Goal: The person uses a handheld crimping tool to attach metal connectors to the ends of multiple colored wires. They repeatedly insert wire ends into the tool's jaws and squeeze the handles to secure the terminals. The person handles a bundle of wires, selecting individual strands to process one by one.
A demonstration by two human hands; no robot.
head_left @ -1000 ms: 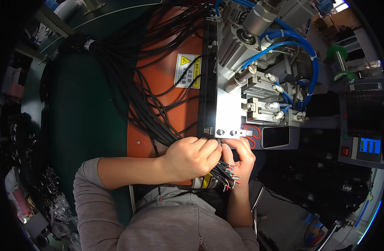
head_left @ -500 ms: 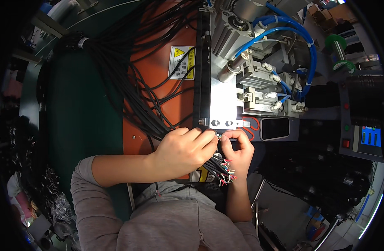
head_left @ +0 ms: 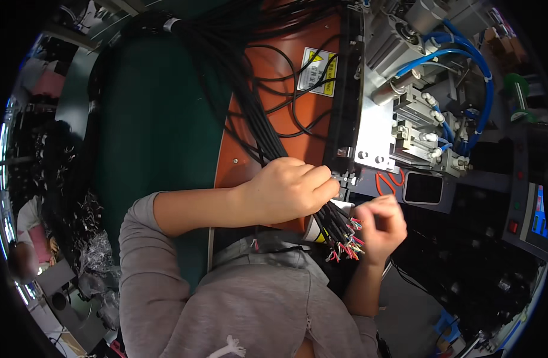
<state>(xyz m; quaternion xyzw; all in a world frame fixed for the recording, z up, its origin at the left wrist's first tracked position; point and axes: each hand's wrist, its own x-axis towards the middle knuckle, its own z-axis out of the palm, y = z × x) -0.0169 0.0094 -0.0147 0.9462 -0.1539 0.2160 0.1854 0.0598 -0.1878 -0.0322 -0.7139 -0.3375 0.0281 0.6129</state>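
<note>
My left hand (head_left: 291, 188) is closed around a bundle of black cables (head_left: 263, 128) at the near end of the machine (head_left: 374, 134). Below that hand the stripped cable ends (head_left: 347, 243) fan out, showing thin red, white and green wires. My right hand (head_left: 382, 230) is just right of these ends, its fingers curled toward the thumb and slightly blurred. What its fingertips pinch, if anything, I cannot make out. Some of the bundle is hidden behind my left hand.
Black cables lie over an orange plate (head_left: 244, 170) and a green mat (head_left: 160, 125). Red-handled scissors (head_left: 381, 184) and a phone (head_left: 422, 187) are beside the machine. Blue air hoses (head_left: 485, 89) loop at the upper right. A control box with a screen (head_left: 539, 212) stands far right.
My right hand has moved away from the machine's near end, down and right of the cable ends. My left hand still holds the bundle, drawn slightly back from the machine. The whole view has shifted.
</note>
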